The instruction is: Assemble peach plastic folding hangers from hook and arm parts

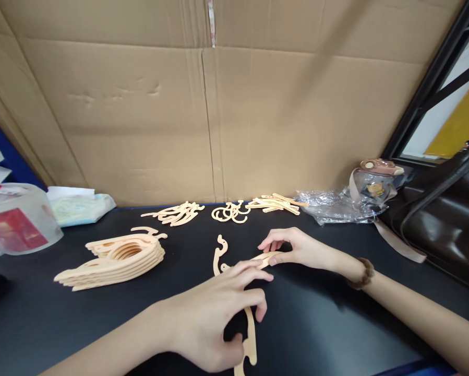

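A thin pale wooden hanger-shaped piece [250, 334] lies on the black table [320, 324] under my hands, its hook end [218, 250] pointing away from me. My left hand [214, 318] rests over its near part, fingers curled and pressing on it. My right hand [292, 248] pinches the far right end of a wooden strip [266, 258] joined to that piece. A brown bead bracelet [361, 274] sits on my right wrist.
A stack of finished wooden hangers [117, 258] lies at the left. Loose hook parts [230, 211] and strips [275, 203] lie along the cardboard wall [218, 115]. Clear plastic wrap [332, 206], a small bottle [375, 183] and a dark brown bag [441, 209] stand right; plastic bags [19, 219] left.
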Motion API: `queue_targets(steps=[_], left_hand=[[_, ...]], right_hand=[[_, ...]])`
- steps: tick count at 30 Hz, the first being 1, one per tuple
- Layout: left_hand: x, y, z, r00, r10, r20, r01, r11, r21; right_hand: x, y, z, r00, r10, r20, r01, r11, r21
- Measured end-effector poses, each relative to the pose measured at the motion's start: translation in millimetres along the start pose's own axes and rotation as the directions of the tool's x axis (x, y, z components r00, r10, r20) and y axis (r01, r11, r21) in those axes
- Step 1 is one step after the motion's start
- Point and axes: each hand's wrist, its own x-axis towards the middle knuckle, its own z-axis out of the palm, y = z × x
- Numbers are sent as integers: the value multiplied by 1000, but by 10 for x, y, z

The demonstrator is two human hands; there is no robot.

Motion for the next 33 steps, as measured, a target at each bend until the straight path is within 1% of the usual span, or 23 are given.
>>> queue_targets(steps=[2, 4, 7, 9, 12, 14, 17, 20, 21, 23, 24, 26, 28, 31, 33], left_hand=[[-3, 5, 13, 1000, -4, 1, 4, 1000, -15], [-1, -20, 30, 999, -17, -38, 17, 1000, 12], [14, -82, 63, 993, -72, -98, 78, 995, 65], [31, -128, 91, 985, -83, -150, 100, 988, 114], [52, -196, 135, 968, -49, -245, 105, 970, 220], [55, -234, 162, 954, -47, -296, 130, 955, 266], [46, -277, 182, 928, -85, -362, 185, 949, 253], [59, -353, 132, 897, -138, -421, 242, 948, 205], [76, -400, 95, 883, -159, -441, 278, 935, 219], [131, -532, -3, 852, -202, -483, 379, 875, 303], [169, -613, -57, 840, -224, -495, 441, 814, 378], [258, -786, -159, 831, -247, -498, 487, 756, 437], [348, -943, -229, 838, -252, -484, 496, 721, 483], [452, -1107, -259, 852, -245, -463, 491, 679, 545], [488, -1163, -249, 854, -234, -466, 492, 655, 573]], right_hand=[[2, 1, -1, 1000, -10, -1, 10, 1000, -8], [2, 1, -5, 1000, -7, 0, 7, 1000, -15], [-3, -8, -9, 1000, -8, -3, 8, 1000, -26], [-8, -17, -9, 1000, -12, 1, 12, 999, -34], [-14, -29, -6, 1000, -14, 12, 15, 998, -53], [-17, -32, -1, 1000, -16, 9, 17, 998, -64], [-19, -36, 13, 1000, -2, 2, 2, 999, -50], [-24, -53, 38, 1000, 21, 7, -21, 999, -31], [-26, -62, 49, 1000, 20, 6, -20, 999, -31], [-31, -80, 67, 1000, 5, -4, -5, 999, -35], [-34, -88, 73, 1000, -8, -13, 7, 999, -45], [-40, -99, 74, 998, -45, -38, 41, 993, -109], [-47, -102, 59, 993, -98, -65, 77, 960, -268], [-57, -100, 19, 984, -166, -65, 106, 840, -533], [-60, -99, -5, 980, -190, -55, 117, 781, -613]])
